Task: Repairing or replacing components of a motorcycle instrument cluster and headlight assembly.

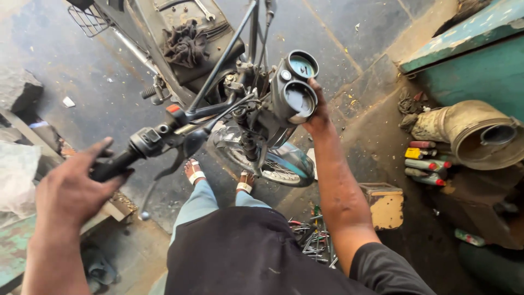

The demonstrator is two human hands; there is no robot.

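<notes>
Two hands on a motorcycle front end

Left hand (71,188), at 8 o'clock, is loosely closed around the black handlebar grip (112,166), thumb extended. Right hand (318,112), at 1 o'clock, grips the side of the twin-dial gauge cluster (295,87). Front wheel (273,164) sits below centre. Rag (184,43) on the seat at 11 o'clock; spray cans (428,158) on the floor at 3 o'clock.

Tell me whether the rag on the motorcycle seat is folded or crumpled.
Crumpled: the dark rag lies bunched in irregular creases on the seat, not flat.
</notes>
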